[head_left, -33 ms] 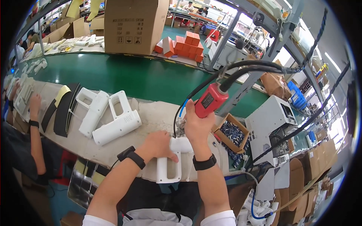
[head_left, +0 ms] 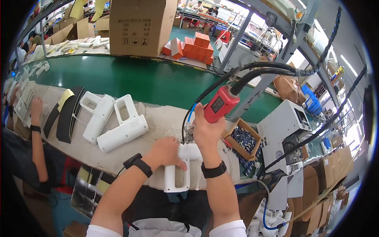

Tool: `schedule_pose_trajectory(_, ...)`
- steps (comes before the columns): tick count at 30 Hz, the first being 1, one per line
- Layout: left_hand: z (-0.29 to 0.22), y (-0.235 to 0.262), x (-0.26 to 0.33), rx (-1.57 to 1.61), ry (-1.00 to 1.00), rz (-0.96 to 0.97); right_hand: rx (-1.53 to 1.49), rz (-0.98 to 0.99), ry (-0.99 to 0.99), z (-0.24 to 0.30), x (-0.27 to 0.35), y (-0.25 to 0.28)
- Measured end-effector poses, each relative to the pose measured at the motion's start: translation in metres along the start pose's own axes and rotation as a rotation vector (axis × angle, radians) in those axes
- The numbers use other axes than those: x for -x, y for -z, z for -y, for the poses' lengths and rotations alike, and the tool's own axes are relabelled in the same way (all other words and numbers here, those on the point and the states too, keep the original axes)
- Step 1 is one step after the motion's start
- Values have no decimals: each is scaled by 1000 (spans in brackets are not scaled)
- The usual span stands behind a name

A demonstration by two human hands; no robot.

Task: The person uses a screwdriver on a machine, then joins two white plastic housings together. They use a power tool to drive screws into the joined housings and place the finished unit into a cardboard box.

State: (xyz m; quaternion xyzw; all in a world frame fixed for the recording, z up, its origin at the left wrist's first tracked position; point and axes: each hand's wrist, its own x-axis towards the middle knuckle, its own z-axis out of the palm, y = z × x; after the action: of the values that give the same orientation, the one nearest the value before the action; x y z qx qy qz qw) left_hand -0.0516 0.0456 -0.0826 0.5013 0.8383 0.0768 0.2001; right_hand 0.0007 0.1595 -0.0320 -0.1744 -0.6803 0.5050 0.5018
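Note:
My left hand (head_left: pixel 164 151) presses on a white plastic housing (head_left: pixel 169 178) with a looped handle, which lies at the table's front edge. Its thumb reaches over the handle while the other fingers curl at the far end. Fingers wrapped round it, my right hand (head_left: pixel 208 128) grips a red power screwdriver (head_left: pixel 222 104), tilted above the housing's far end. Thick black cables leave the tool's top. The tool's tip is hidden behind my right hand and the clutter beside it. Left of my hands lie two more white housings (head_left: pixel 123 132) (head_left: pixel 99 117), handles pointing away.
An open cardboard box (head_left: pixel 244 139) of small blue-and-silver parts stands right of my hand, beside a white machine (head_left: pixel 282 134). Black curved strips (head_left: pixel 71 118) lie at left, near a co-worker's hand (head_left: pixel 36 107). A green conveyor belt (head_left: pixel 94 75) runs behind; a large carton (head_left: pixel 138 27) stands beyond it.

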Motion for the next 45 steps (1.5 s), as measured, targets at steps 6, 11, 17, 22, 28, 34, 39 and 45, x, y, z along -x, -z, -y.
schedule_pose_trajectory(6, 10, -24, -8, 62, -69, -166, 0, 59, 36, 3, 4, 0)
schedule_pose_trajectory(11, 15, -24, -14, 144, -8, -146, -235, -27, 53, 71, 2, 25)
schedule_pose_trajectory(17, 17, -34, -26, 119, -72, -252, -138, 21, 41, 70, 13, 37)
schedule_pose_trajectory(22, 10, -25, -14, 192, -91, -258, 24, -8, 37, 21, 33, 29)
schedule_pose_trajectory(28, 30, -56, -6, 226, -155, -679, -35, 40, -2, 20, 30, 28)
schedule_pose_trajectory(34, 47, -70, 21, 552, 134, -356, -298, 67, 113, 99, 10, 23)
schedule_pose_trajectory(39, 34, -60, 25, 551, 212, -274, -259, 74, 80, 69, 9, -12)
schedule_pose_trajectory(45, 39, -62, 22, 560, 193, -252, -237, 61, 37, 41, 3, -33)
